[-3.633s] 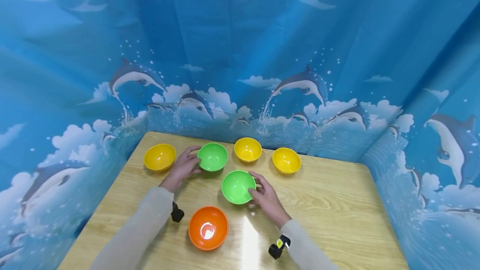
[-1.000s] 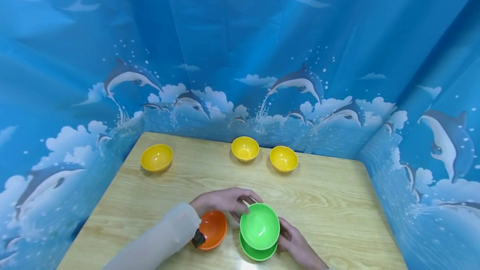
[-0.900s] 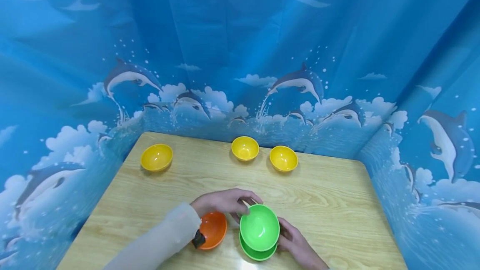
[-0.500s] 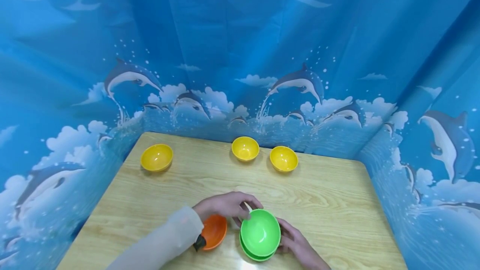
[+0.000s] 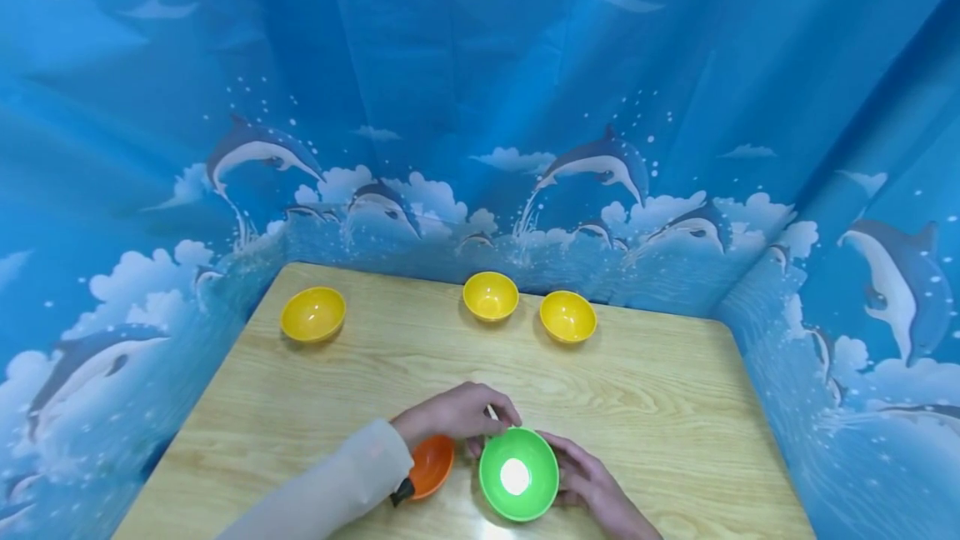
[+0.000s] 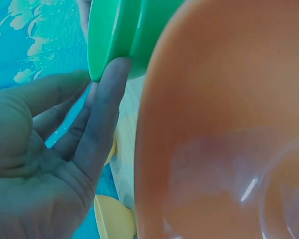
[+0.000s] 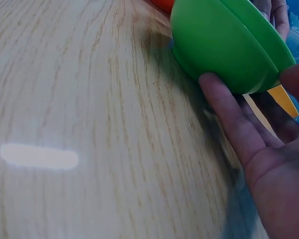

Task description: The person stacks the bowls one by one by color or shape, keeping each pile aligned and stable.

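Two green bowls (image 5: 517,473) sit one inside the other near the front middle of the table; from above only the upper one shows. Their two rims, close together, appear in the right wrist view on the nested bowls (image 7: 234,45). My left hand (image 5: 461,413) pinches the rim at the far left, thumb on top and fingers along the outside. At the right side, my right hand (image 5: 592,486) holds the bowls, with fingers (image 7: 229,112) against the lower wall and the thumb by the rim. An orange bowl (image 5: 433,467) lies partly hidden beneath my left wrist.
Along the back of the wooden table (image 5: 660,407) stand yellow bowls: one at the left (image 5: 313,315), a middle bowl (image 5: 491,297) and a right-hand bowl (image 5: 567,317). A blue dolphin-print curtain (image 5: 465,107) rises behind the table and on both sides.
Both green bowls came from farther back to the front. The upper one then sank into the lower one, both hands following it slightly. The yellow and orange bowls stayed put.
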The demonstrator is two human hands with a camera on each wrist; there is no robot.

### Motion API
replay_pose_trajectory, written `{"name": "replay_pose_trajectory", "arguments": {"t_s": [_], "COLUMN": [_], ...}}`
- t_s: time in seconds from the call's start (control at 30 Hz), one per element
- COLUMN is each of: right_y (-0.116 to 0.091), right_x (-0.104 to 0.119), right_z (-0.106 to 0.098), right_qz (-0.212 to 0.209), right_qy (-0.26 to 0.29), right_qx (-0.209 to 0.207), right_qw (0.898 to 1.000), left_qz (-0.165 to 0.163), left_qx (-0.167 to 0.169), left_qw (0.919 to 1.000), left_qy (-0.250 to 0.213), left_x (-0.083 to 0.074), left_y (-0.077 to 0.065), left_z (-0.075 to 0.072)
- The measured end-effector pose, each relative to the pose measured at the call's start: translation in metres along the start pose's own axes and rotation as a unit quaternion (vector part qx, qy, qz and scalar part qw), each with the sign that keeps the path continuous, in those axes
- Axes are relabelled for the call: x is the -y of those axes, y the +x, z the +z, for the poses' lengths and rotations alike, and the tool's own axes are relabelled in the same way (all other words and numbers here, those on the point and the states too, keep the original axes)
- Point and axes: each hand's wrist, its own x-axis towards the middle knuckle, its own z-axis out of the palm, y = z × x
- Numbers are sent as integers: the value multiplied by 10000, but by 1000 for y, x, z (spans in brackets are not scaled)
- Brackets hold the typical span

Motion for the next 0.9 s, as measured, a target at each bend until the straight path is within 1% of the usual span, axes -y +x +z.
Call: {"name": "replay_pose_trajectory", "arguments": {"t_s": [0.1, 0.27, 0.4, 0.57, 0.7, 0.83, 0.9], "right_y": [0, 1, 1, 2, 3, 3, 3], "right_x": [0, 0, 0, 1, -1, -3, -3], "right_z": [0, 0, 0, 1, -1, -5, -7], "right_qz": [30, -25, 14, 79, -33, -218, -244], "right_qy": [-5, -31, -74, -286, -388, -366, -325], "right_qx": [-33, -68, -168, -346, -388, -413, -438], "right_qw": [10000, 10000, 9998, 9990, 9985, 9982, 9982], "left_qz": [-48, -149, -198, -266, -252, -192, -186], "left_qx": [-162, -289, -287, -290, -259, -213, -192], "left_qw": [9997, 9991, 9990, 9991, 9993, 9996, 9996], "left_qy": [192, 286, 274, 176, 78, 8, -72], "left_x": [-2, -4, -3, -2, -2, -1, 1], "left_y": [1, 1, 2, 1, 1, 1, 0], "left_z": [3, 5, 5, 4, 3, 1, 0]}}
